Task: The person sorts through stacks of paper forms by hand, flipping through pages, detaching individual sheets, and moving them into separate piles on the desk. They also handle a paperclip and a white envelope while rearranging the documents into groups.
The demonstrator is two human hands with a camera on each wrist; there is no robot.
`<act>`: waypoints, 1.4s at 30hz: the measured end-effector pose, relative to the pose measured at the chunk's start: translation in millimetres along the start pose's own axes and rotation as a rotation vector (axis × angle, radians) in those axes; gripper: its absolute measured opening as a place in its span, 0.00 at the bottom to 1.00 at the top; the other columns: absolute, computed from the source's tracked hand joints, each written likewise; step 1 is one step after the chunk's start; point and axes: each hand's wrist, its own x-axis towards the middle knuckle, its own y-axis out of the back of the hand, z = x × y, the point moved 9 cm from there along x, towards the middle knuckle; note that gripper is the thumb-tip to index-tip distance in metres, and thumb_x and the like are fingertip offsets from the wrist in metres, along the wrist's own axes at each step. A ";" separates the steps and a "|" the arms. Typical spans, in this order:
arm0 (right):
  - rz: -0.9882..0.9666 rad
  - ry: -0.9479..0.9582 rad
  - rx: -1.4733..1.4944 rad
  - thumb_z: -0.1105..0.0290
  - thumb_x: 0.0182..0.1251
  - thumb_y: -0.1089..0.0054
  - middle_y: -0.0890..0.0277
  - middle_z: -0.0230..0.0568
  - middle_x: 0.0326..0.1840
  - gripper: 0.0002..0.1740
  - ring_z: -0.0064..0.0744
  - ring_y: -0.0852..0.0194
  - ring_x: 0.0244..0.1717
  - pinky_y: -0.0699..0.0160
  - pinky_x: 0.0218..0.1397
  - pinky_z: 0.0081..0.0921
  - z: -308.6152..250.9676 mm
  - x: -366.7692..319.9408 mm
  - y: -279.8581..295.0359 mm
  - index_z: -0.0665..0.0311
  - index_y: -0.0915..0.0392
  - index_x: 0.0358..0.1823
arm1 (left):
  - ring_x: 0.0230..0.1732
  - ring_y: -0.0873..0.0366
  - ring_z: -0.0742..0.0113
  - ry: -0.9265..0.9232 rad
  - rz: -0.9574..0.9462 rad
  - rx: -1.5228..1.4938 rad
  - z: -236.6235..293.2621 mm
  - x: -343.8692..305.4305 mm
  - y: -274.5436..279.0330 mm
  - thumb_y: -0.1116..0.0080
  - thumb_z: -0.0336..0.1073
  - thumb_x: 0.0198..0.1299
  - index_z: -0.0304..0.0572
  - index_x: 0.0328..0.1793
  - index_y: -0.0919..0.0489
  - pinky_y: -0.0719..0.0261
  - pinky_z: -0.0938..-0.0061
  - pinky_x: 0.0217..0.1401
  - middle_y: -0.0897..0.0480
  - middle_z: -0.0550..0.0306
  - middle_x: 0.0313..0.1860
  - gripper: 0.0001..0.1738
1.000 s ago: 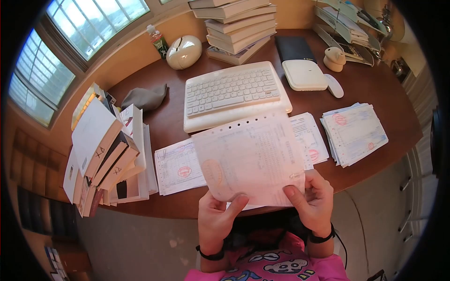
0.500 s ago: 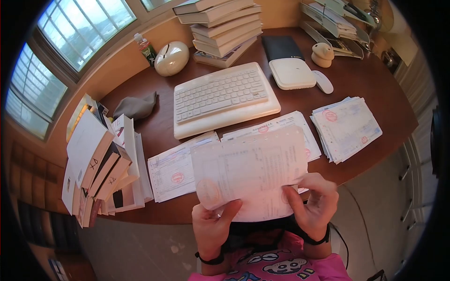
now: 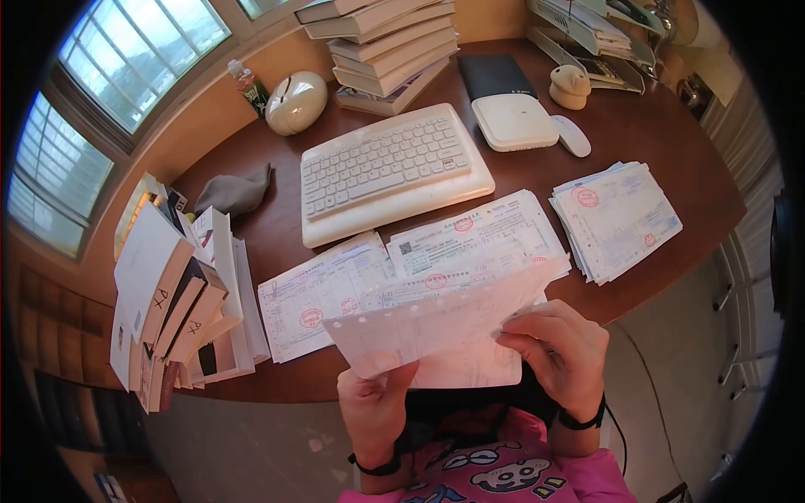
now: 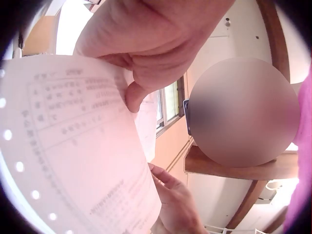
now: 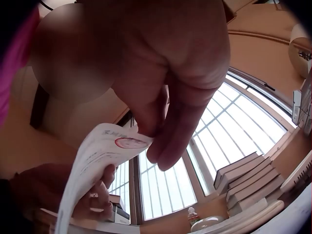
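Observation:
Thin printed sheets with punched holes along the far edge (image 3: 436, 323) are held up between both hands over the desk's near edge. The left hand (image 3: 373, 411) pinches their left side, thumb on top. At the right corner the right hand (image 3: 563, 356) pinches the paper between thumb and fingers. In the left wrist view the raised sheet (image 4: 83, 146) shows faint print; in the right wrist view the paper (image 5: 105, 151) curves and bears a red oval stamp. Beyond the sheets lie a left paper pile (image 3: 302, 302) and a middle pile (image 3: 478, 235), both with red stamps.
Another stamped pile (image 3: 616, 218) lies at the right. A white keyboard (image 3: 386, 163) on a white stand is behind the papers, with a mouse (image 3: 571, 136) and white box (image 3: 514, 121) to its right. Books (image 3: 163, 293) stand at left; more books (image 3: 386, 50) are stacked behind.
The held sheets have tilted and their far edge has dropped towards the person, uncovering more of the middle pile. The right hand has risen slightly, lifting the corner. The head view has shifted.

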 end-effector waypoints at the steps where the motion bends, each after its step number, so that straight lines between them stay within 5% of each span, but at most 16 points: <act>1: 0.009 0.007 -0.003 0.77 0.55 0.28 0.17 0.40 0.35 0.10 0.37 0.16 0.31 0.19 0.31 0.27 2.4 1.9 0.0 0.64 0.17 0.39 | 0.37 0.23 0.78 -0.022 0.006 -0.002 -0.2 4.0 0.6 0.32 0.24 0.62 0.29 0.41 0.15 0.26 0.81 0.40 0.14 0.62 0.36 0.04; 14: -0.039 -0.043 0.086 0.77 0.53 0.27 0.19 0.39 0.34 0.12 0.37 0.18 0.29 0.21 0.29 0.28 13.6 -3.4 -3.7 0.63 0.18 0.40 | 0.37 0.25 0.79 0.022 -0.024 0.017 -6.1 1.8 4.1 0.34 0.34 0.67 0.29 0.44 0.16 0.29 0.82 0.40 0.16 0.64 0.36 0.11; 33: -0.097 0.047 -0.011 0.78 0.55 0.29 0.20 0.43 0.36 0.13 0.40 0.18 0.33 0.20 0.34 0.30 12.3 -1.8 -6.0 0.65 0.21 0.41 | 0.33 0.25 0.81 -0.032 0.004 0.029 0.9 -0.2 0.9 0.33 0.33 0.66 0.29 0.45 0.16 0.29 0.83 0.35 0.16 0.64 0.32 0.11; 36: 0.187 -0.078 0.063 0.77 0.57 0.28 0.17 0.47 0.43 0.18 0.42 0.15 0.41 0.18 0.43 0.29 27.4 -7.1 3.8 0.66 0.21 0.49 | 0.35 0.20 0.73 -0.126 0.001 0.072 6.3 -3.9 1.5 0.31 0.30 0.62 0.29 0.47 0.16 0.23 0.76 0.41 0.14 0.57 0.35 0.11; 37: 0.189 -0.076 0.062 0.77 0.57 0.28 0.17 0.47 0.43 0.18 0.42 0.15 0.41 0.18 0.43 0.29 25.2 -7.9 5.1 0.66 0.21 0.49 | 0.41 0.17 0.65 -0.340 -0.060 0.238 21.8 -8.2 -7.6 0.30 0.30 0.60 0.31 0.47 0.16 0.22 0.71 0.47 0.13 0.51 0.40 0.12; 38: 0.116 -0.149 0.088 0.77 0.58 0.29 0.17 0.49 0.48 0.20 0.43 0.15 0.46 0.18 0.47 0.29 28.5 -8.4 0.1 0.67 0.22 0.52 | 0.47 0.13 0.57 -0.553 -0.120 0.404 35.5 -16.7 -19.5 0.28 0.29 0.57 0.34 0.47 0.17 0.21 0.66 0.53 0.12 0.44 0.44 0.13; 40: 0.007 -0.256 0.282 0.80 0.60 0.33 0.18 0.52 0.56 0.24 0.44 0.16 0.56 0.19 0.55 0.29 34.1 -10.5 -9.1 0.70 0.24 0.59 | 0.53 0.15 0.51 -0.576 -0.271 0.272 40.8 -13.6 -37.9 0.27 0.29 0.55 0.36 0.47 0.17 0.22 0.61 0.57 0.13 0.41 0.48 0.15; 41: 0.180 -0.567 0.846 0.72 0.68 0.38 0.21 0.55 0.61 0.20 0.41 0.20 0.61 0.20 0.59 0.29 65.0 -30.5 -30.2 0.72 0.24 0.60 | 0.58 0.16 0.46 -0.590 -0.420 0.140 43.5 -16.5 -50.6 0.26 0.30 0.52 0.39 0.47 0.17 0.23 0.57 0.61 0.14 0.37 0.53 0.16; 42: 0.226 -0.587 1.052 0.66 0.72 0.44 0.23 0.56 0.63 0.22 0.40 0.21 0.62 0.21 0.61 0.29 66.6 -34.1 -34.2 0.74 0.25 0.60 | 0.61 0.18 0.46 -0.560 -0.446 0.128 39.8 -16.4 -53.8 0.25 0.30 0.52 0.41 0.46 0.18 0.24 0.56 0.63 0.15 0.37 0.55 0.16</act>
